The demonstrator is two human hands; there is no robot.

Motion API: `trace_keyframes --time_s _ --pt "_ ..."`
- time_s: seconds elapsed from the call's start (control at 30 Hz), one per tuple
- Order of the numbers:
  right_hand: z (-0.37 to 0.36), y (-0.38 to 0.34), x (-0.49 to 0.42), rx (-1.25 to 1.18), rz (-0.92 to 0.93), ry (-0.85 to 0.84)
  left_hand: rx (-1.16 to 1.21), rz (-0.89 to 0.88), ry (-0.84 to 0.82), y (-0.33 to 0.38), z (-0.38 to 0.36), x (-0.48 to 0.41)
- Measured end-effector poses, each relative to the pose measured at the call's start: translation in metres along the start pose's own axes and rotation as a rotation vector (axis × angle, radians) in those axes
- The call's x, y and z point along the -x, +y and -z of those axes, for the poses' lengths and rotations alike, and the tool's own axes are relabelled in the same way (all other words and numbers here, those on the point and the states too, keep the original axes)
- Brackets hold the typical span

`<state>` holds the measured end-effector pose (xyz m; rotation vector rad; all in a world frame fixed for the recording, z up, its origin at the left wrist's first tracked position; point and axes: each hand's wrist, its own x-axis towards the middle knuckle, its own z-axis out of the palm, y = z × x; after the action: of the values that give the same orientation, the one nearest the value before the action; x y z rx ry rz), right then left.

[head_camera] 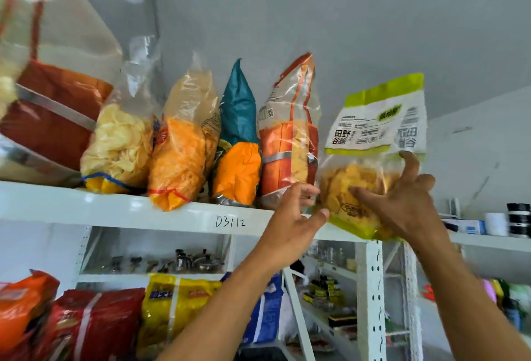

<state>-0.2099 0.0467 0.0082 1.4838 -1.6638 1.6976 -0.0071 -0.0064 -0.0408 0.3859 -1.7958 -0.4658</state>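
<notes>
Top shelf (86,205), L to R: pale crisps (120,145), orange puffs (181,156), teal-orange pack (238,136), orange-striped bag (287,142). L hand (290,217): fingers at left edge of chip bag (373,130), blurred, can't tell if gripping. Bag clear w/ lime-green top band, white label, yellow chips at btm. Upright, long axis vertical, top leaning slightly right, btm at shelf's front edge. R hand (402,202) clasps its lower front, thumb & fingers spread.

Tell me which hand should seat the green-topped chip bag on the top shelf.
Right, probably: the right hand grips the green-topped chip bag low down, thumb across its front; the left hand only reaches its left edge.
</notes>
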Motion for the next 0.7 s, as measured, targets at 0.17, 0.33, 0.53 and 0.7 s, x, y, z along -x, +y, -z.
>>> trace_keyframes --time_s 0.17,0.33,0.53,0.7 --pt "0.023 0.002 0.022 -0.049 0.061 0.053 -0.054 -0.056 -0.027 0.001 -0.013 0.007" --pt "0.092 -0.003 0.094 -0.068 0.158 0.195 0.179 0.088 -0.114 0.015 -0.013 0.038" --pt "0.102 0.025 0.196 -0.572 -0.032 -0.08 0.458 0.128 -0.134 0.025 -0.019 0.131" --pt "0.051 0.062 0.23 -0.82 -0.224 -0.329 0.474 0.226 -0.009 -0.008 -0.008 0.18"
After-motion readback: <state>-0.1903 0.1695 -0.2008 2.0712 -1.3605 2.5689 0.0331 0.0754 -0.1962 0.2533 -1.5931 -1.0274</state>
